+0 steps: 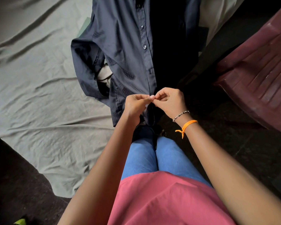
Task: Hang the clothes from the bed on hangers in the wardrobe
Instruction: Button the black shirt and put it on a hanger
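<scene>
Item, left of my hands: bed [39, 88], grey sheet, rumpled. Item: dark shirt [123, 51], spread lengthwise from the hands and away, partly on the bed, placket uppermost. My left hand [136, 103] and right hand [169, 101] pinch its lower front edges together, apparently fastening a button so it hangs straight. Right: maroon chair [258, 78].

Home bedroom. Bed [39, 98] with a wrinkled grey-green sheet takes up the left side, a dark button-up shirt [125, 51] laid across its edge. Maroon plastic chair [258, 88] just beside it on the right, on a dark tiled floor [234, 143]. Dim indoor light, domestic furniture only.
</scene>
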### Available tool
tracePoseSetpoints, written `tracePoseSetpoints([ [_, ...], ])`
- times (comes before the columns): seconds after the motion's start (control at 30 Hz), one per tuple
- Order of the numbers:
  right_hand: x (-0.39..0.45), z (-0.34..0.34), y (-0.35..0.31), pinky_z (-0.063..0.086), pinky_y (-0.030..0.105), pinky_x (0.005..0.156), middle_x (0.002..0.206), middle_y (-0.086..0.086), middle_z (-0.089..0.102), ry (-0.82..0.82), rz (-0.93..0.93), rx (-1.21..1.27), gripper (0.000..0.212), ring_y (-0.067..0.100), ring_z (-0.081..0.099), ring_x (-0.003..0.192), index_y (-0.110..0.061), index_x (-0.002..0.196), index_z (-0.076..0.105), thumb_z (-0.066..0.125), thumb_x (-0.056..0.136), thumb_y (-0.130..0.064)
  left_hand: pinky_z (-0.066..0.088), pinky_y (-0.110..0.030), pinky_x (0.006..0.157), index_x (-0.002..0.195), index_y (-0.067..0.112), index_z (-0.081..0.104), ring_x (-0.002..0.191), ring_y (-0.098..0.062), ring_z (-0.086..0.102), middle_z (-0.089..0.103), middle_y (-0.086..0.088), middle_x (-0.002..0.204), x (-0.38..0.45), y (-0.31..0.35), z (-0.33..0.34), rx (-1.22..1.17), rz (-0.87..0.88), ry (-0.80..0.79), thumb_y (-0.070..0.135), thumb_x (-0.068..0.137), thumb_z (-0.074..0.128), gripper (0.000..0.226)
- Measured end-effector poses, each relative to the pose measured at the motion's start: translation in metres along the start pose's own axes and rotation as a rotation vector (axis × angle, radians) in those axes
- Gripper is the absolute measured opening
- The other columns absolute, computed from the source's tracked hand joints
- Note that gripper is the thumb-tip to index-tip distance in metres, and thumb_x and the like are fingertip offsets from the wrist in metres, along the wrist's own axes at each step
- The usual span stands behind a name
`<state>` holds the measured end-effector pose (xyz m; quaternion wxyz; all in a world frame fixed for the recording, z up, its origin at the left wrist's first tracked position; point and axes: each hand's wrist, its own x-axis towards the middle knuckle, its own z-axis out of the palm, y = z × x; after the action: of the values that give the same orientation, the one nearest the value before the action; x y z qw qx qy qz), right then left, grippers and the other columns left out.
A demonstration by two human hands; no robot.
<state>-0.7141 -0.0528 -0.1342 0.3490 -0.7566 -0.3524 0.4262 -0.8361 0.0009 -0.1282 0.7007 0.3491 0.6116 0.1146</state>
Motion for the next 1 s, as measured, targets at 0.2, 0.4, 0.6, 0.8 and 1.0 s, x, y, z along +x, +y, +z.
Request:
tracePoseSetpoints([
  [0.2, 0.010, -0.020, -0.001, 0.056, 0.020, 0.065, 0.065, 0.000, 0.063, -0.267, 0.195, 0.316, 0.016, 0.005, 0.063, 0.059, -0.012, 0.073, 0.063, 0.068, 0.080, 0.003, 0.040, -0.018, 0.061, 0.075, 0.011, 0.064, 0.057, -0.005, 0.047, 0.058, 0.002, 0.064, 0.012, 0.007, -0.006, 0.127, 0.030, -0.207, 0.014, 0.091, 0.061, 0.017],
  [0.4, -0.001, -0.002, 0.016, 0.047, 0.020, 0.080, 0.092, -0.001, 0.056, -0.075, 0.089, 0.237, 0.030, 0.009, 0.056, 0.086, -0.016, 0.093, 0.051, 0.067, 0.078, 0.005, 0.051, -0.022, 0.071, 0.072, 0.016, 0.049, 0.051, 0.001, 0.056, 0.056, 0.012, 0.052, 0.013, 0.009, -0.002, -0.014, -0.056, -0.255, 0.014, 0.098, 0.048, 0.027],
  [0.6, -0.021, 0.033, 0.032, 0.043, 0.025, 0.075, 0.089, 0.002, 0.059, 0.028, 0.189, 0.174, 0.026, 0.012, 0.055, 0.081, -0.005, 0.099, 0.055, 0.069, 0.078, 0.002, 0.049, -0.014, 0.060, 0.082, 0.015, 0.057, 0.059, -0.005, 0.056, 0.056, 0.002, 0.073, 0.012, 0.007, -0.003, -0.083, 0.045, -0.105, 0.016, 0.095, 0.055, 0.013],
  [0.8, -0.017, 0.014, 0.028, 0.051, 0.037, 0.080, 0.098, 0.015, 0.067, -0.087, 0.154, 0.116, 0.047, 0.026, 0.063, 0.089, 0.002, 0.099, 0.056, 0.084, 0.062, -0.004, 0.047, -0.021, 0.060, 0.077, 0.016, 0.061, 0.060, -0.008, 0.057, 0.063, 0.002, 0.069, 0.005, -0.025, -0.006, 0.221, 0.110, -0.111, 0.013, 0.078, 0.076, 0.015],
  [1.0, -0.016, -0.014, 0.033, 0.043, 0.033, 0.080, 0.092, 0.018, 0.059, -0.033, 0.340, 0.499, 0.019, 0.025, 0.053, 0.090, 0.017, 0.100, 0.056, 0.056, 0.088, 0.003, 0.052, -0.023, 0.061, 0.076, 0.014, 0.048, 0.053, -0.005, 0.054, 0.054, 0.002, 0.062, 0.010, -0.028, -0.017, -0.097, 0.041, -0.109, 0.002, 0.096, 0.047, 0.024],
])
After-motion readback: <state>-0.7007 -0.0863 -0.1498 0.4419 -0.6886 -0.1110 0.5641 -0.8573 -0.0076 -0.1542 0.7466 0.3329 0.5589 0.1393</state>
